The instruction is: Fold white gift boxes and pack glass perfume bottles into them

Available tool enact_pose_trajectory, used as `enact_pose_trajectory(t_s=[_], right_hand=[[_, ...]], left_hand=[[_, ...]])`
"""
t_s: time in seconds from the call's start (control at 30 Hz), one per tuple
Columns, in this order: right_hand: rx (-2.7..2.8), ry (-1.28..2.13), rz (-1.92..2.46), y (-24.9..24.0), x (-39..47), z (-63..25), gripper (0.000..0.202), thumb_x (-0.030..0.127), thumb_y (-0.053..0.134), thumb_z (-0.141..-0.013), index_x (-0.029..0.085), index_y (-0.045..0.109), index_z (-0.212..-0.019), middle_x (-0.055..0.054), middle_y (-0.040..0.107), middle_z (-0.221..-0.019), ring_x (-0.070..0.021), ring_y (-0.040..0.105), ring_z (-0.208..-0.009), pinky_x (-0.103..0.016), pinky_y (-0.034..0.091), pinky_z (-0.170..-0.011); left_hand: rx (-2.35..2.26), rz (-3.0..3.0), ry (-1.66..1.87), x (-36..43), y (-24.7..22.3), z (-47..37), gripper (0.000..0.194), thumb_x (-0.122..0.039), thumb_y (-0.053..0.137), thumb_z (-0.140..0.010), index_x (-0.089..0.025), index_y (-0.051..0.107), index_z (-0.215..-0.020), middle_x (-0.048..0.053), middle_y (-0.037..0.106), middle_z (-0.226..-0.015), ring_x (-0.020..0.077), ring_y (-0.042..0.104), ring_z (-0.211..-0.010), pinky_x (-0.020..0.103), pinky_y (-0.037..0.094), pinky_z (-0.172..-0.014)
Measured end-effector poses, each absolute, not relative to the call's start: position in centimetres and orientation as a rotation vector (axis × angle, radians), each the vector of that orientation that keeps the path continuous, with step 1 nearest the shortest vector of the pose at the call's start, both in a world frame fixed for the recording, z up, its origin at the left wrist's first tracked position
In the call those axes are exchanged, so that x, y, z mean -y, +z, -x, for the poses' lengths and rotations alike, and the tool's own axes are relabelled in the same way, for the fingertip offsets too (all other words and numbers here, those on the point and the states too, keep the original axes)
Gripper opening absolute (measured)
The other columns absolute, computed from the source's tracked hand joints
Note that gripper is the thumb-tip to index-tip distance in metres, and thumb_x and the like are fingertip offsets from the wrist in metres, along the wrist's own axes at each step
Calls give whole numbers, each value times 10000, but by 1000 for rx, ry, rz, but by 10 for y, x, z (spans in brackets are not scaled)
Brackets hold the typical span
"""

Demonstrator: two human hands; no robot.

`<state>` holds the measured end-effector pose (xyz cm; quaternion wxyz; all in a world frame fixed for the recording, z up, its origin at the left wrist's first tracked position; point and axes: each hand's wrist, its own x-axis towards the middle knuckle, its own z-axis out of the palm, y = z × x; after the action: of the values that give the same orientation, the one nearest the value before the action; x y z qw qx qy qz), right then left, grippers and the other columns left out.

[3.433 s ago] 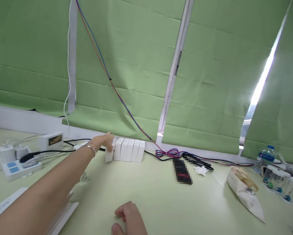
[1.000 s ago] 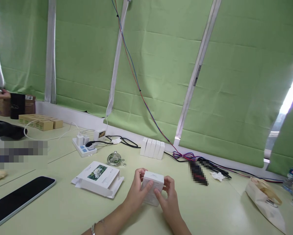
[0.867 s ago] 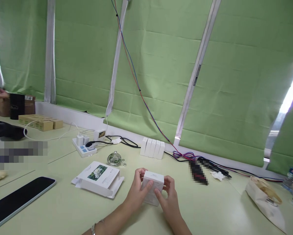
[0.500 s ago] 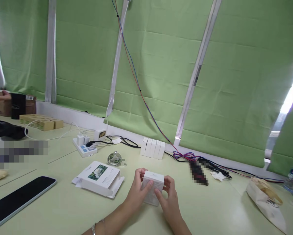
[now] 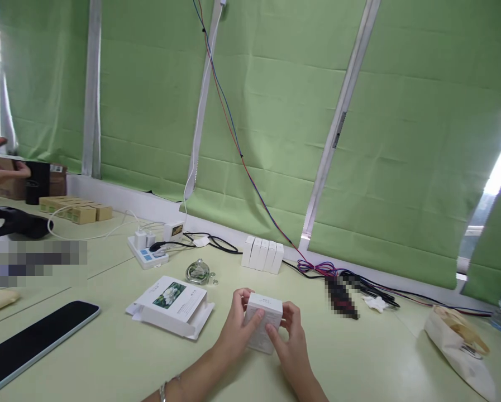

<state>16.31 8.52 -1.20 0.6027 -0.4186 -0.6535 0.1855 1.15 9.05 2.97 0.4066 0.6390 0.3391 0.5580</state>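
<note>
Between both hands a small white box (image 5: 262, 332) is held upright just above or on the table, with printed text on its top and front. My left hand (image 5: 241, 322) grips its left side, thumb across the front face. On the other side, my right hand (image 5: 290, 338) wraps the right edge, thumb also pressed on the front. To the left lies an open white carton (image 5: 170, 307) with a white flower picture, its flaps spread. A round glass bottle (image 5: 197, 272) stands behind that carton, small ring-like pieces (image 5: 213, 278) beside it.
A row of several white boxes (image 5: 262, 255) stands at the back. A power strip (image 5: 147, 254), cables, a black tablet-like slab (image 5: 41, 346), yellow boxes (image 5: 76, 209) and a cloth bag (image 5: 457, 346) lie around. Another person's hand (image 5: 7, 173) holds a phone-like object at far left.
The whole view has shifted slightly to the right. At far left the other person's hand shows more. Both my hands keep the same hold on the white box.
</note>
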Motion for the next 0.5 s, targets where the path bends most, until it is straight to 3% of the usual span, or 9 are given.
enact_pose_trajectory(t_s=[0.5], right_hand=[[1513, 409, 975, -11, -85, -162, 339, 298, 583, -820, 228, 423, -1110, -75, 622, -1058, -206, 631, -919, -333, 537, -746]], left_hand=[[-881, -1590, 1417, -90, 29, -11, 410, -508, 560, -799, -218, 370, -1019, 63, 514, -1009, 223, 525, -965, 331, 438, -818]])
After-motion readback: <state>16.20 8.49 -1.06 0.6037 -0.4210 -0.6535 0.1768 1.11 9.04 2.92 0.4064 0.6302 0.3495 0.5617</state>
